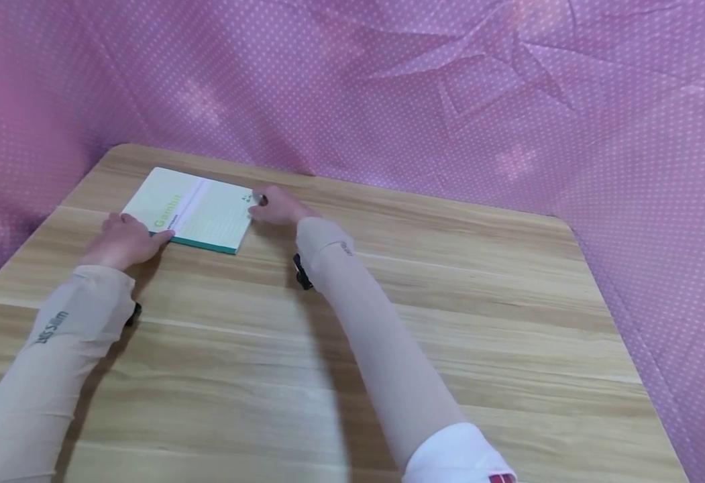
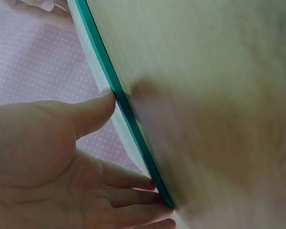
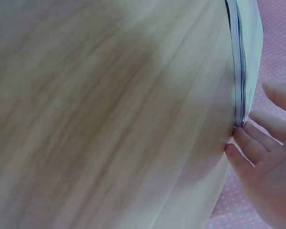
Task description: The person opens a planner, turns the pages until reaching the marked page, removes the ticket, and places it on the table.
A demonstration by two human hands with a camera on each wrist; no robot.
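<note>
While both your hands bracket the notebook [image 1: 219,213], you look to be at the steadying step.

From the head view, it lies flat near the table's [image 1: 424,315] far-left corner, your left hand [image 1: 121,241] at its near-left corner, your right hand [image 1: 281,205] at its right edge; the left wrist view catches your left thumb and fingers spread, meeting the teal spine [image 2: 138,138] without wrapping it; over at the right wrist, extended fingertips touch the page edges [image 3: 240,76], thumb apart, no grip, so any next move calls for even pressure from both sides.
</note>
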